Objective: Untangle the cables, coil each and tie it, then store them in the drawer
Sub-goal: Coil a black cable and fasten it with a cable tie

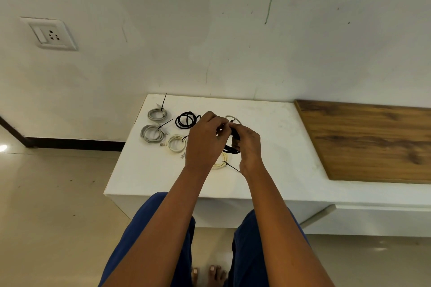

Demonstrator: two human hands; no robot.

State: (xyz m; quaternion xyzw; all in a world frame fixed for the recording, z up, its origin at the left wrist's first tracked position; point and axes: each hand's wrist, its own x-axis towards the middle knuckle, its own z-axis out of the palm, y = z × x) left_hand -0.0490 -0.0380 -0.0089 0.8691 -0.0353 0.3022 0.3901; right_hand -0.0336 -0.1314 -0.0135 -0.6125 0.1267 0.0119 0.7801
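Observation:
Several coiled cables lie on the white cabinet top (268,170). Two grey coils (156,114) (151,133), each bound with a black zip tie, sit at the far left. A black coil (186,119) and a cream coil (176,143) lie beside them. My right hand (248,144) grips a black coiled cable (231,148) held above the top. My left hand (205,140) pinches something small at that coil, likely a tie. A white coil (233,119) shows behind my hands, and another cream coil (220,163) with a tie lies under them.
A wooden panel (373,142) covers the right part of the cabinet top. A drawer front with a handle edge (319,215) runs below the top at the right. A wall socket (50,34) is on the left wall. Tiled floor lies to the left.

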